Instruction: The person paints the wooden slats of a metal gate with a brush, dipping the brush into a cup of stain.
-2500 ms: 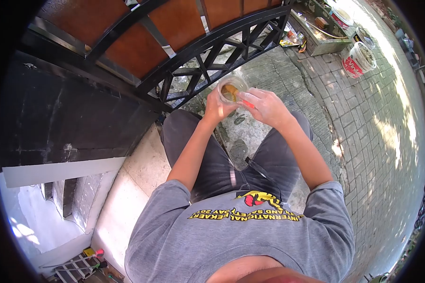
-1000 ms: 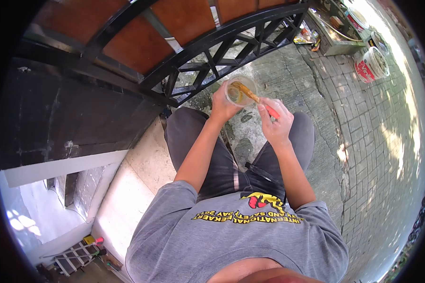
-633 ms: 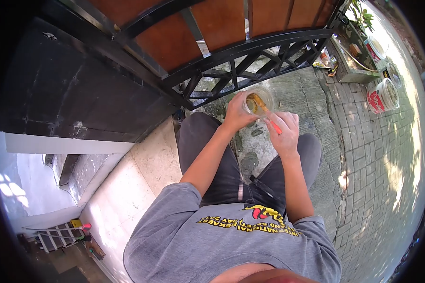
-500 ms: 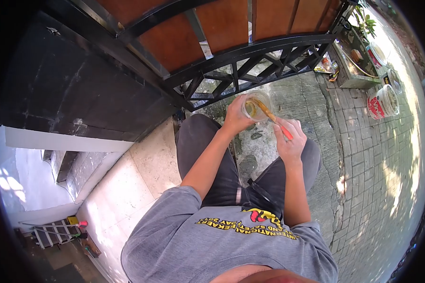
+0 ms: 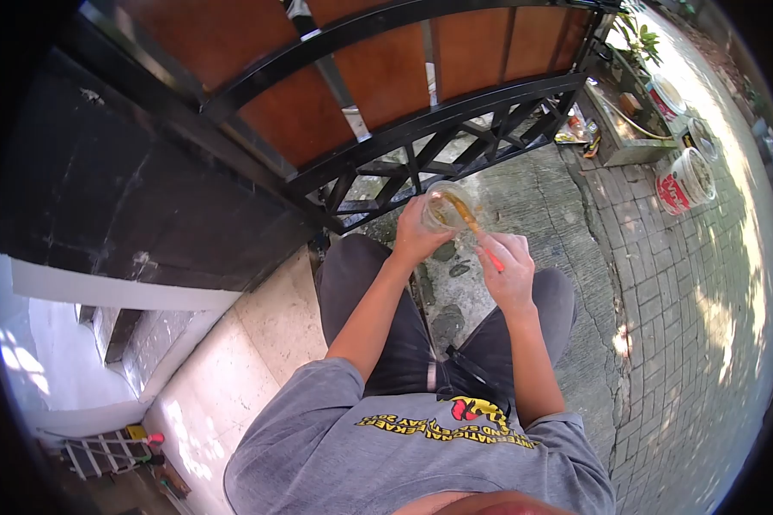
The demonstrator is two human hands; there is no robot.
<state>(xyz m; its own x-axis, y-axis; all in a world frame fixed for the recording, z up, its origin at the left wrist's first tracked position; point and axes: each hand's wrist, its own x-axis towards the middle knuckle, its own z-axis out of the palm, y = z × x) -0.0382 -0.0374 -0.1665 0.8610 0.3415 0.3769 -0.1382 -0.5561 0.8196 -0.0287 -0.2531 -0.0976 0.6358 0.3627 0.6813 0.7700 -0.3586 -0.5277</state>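
Note:
A clear plastic cup is tilted in the grip of my left hand, whose fingers wrap round its side. Yellowish-brown residue shows inside it. My right hand is closed on a paintbrush with a red-orange handle end and a brown, stained front part. The brush's head reaches into the mouth of the cup, and its bristles are hard to make out. Both hands are above my bent knees, just before the lower lattice of a gate.
Orange-brown panels fill the gate's black frame. White-and-red buckets stand on the brick paving at right, near a planter box. A black wall panel rises at left. A stepladder lies at lower left.
Both hands, with the cup and brush, appear lower and slightly left in view. The gate and buckets have also shifted left as the camera moved. The brush is still in the cup.

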